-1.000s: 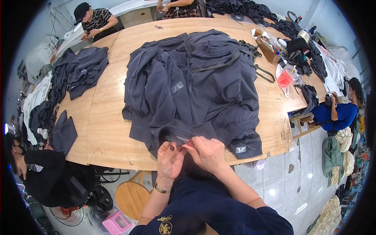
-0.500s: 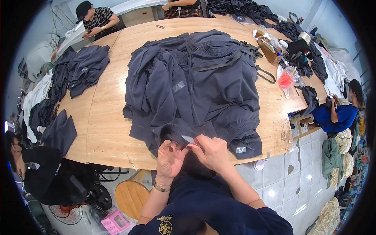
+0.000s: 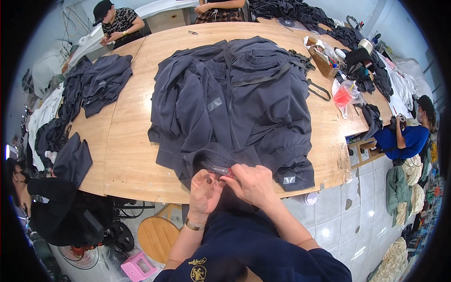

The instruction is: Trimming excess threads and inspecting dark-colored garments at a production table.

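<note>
A dark grey garment (image 3: pixel 230 108) with gathered elastic and small light patches lies bunched on the wooden table in front of me. In my right hand (image 3: pixel 252 185) is a pair of thread snips (image 3: pixel 221 169) with red handles, the pale blades pointing left over the garment's near edge. Facing it, my left hand (image 3: pixel 205 191) has thumb and fingers pinched at that near edge, close to the blade tips. Just what lies between the left fingertips is too small to make out. Part of the snips is covered by my right fingers.
More dark garments (image 3: pixel 107 82) lie on the table (image 3: pixel 124 150) at the left. A cup with red drink (image 3: pixel 343 96) and a carton (image 3: pixel 324 56) stand at the right. A wooden stool (image 3: pixel 158 238) is at my lower left. Other people sit or stand around.
The snips have shifted slightly left and turned, so their blades now reach closer to my left fingertips. The left hand has moved a little right. The garment stays nearly as it was.
</note>
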Demonstrator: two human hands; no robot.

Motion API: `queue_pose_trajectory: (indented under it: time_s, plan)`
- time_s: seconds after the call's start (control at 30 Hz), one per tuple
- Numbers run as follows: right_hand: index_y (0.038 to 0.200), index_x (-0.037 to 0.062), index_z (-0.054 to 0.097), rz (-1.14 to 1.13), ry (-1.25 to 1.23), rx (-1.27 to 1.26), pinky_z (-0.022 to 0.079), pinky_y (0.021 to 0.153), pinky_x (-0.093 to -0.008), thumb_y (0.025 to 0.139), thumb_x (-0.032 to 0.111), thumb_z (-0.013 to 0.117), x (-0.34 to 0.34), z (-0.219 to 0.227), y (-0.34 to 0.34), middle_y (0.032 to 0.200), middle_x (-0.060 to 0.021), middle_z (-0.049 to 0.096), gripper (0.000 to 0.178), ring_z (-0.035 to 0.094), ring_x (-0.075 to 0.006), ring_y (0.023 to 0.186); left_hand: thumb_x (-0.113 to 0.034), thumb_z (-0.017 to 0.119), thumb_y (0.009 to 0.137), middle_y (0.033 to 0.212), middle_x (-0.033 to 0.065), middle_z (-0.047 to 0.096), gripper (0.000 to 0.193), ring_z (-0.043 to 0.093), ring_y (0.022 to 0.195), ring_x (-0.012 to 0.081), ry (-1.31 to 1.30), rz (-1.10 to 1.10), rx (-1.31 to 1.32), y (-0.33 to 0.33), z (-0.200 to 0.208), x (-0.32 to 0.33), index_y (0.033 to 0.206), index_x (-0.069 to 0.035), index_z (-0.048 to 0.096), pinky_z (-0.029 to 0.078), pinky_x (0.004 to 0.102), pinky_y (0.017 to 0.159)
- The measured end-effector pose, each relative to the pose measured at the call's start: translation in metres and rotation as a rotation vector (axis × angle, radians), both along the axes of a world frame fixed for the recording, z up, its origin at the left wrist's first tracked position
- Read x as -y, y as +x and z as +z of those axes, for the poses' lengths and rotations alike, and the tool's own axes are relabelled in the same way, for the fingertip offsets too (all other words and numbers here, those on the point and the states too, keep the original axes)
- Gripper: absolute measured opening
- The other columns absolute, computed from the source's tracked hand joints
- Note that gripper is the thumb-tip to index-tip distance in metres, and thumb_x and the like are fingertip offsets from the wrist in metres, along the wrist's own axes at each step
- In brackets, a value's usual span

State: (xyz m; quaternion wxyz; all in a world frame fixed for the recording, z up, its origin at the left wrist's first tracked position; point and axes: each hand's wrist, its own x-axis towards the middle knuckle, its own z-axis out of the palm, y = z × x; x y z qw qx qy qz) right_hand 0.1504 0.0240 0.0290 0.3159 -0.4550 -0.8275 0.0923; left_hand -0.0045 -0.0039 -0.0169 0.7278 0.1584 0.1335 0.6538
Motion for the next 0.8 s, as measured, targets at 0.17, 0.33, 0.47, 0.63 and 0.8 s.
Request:
queue_pose_trajectory:
  time_s: [0.17,0.33,0.47,0.63,0.8]
  plan:
    - [0.076,0.0074,0.054,-0.036,-0.003,-0.031,0.039,0.048,-0.0302,0.079,0.03,0.067,-0.003,-0.003,0.0,0.058,-0.0063,0.055,0.026,0.054,-0.0239,0.049,-0.006,0.06,0.086,0.099,0.0075,0.064,0.004,0.058,0.1,0.021,0.074,-0.001,-0.039,0.004,0.003,-0.003,0.09,-0.006,0.061,0.039,0.045,0.098]
    - [0.081,0.001,0.053,-0.096,-0.478,-0.791,0.038,0.047,-0.0231,0.084,0.017,0.065,-0.011,-0.01,0.002,0.059,-0.0035,0.054,0.02,0.049,-0.0078,0.049,-0.007,0.052,0.09,0.121,0.0131,0.051,0.035,0.045,0.119,0.0283,0.051,0.005,0.028,0.008,0.027,-0.005,0.124,-0.007,0.044,0.032,0.0542,0.104]
    - [0.094,0.0001,0.056,0.023,-0.599,-0.918,0.043,0.059,-0.0181,0.083,0.003,0.064,-0.009,-0.018,-0.005,0.078,0.0014,0.058,0.014,0.053,-0.0024,0.073,-0.002,0.044,0.091,0.119,0.0123,0.05,0.054,0.046,0.118,0.0265,-0.055,0.035,-0.055,0.013,0.041,-0.007,0.139,-0.014,0.024,0.036,0.049,0.102]
    - [0.095,0.0002,0.06,0.117,-0.02,-0.502,0.046,0.054,-0.0237,0.076,-0.002,0.063,-0.011,-0.022,-0.013,0.072,-0.0117,0.061,0.019,0.06,-0.0144,0.056,0.002,0.042,0.091,0.113,0.0125,0.053,0.059,0.055,0.105,0.0216,0.016,0.054,-0.183,0.012,0.027,-0.006,0.142,-0.016,0.018,0.043,0.0446,0.097]
    - [0.094,0.0004,0.059,-0.074,-0.418,-0.937,0.043,0.061,-0.0176,0.086,-0.001,0.055,-0.005,-0.025,-0.012,0.079,-0.0005,0.061,0.008,0.054,-0.0029,0.072,0.002,0.043,0.092,0.106,0.0117,0.057,0.061,0.06,0.096,0.0187,-0.098,0.18,-0.302,0.02,0.04,-0.009,0.142,-0.016,0.015,0.049,0.0414,0.091]
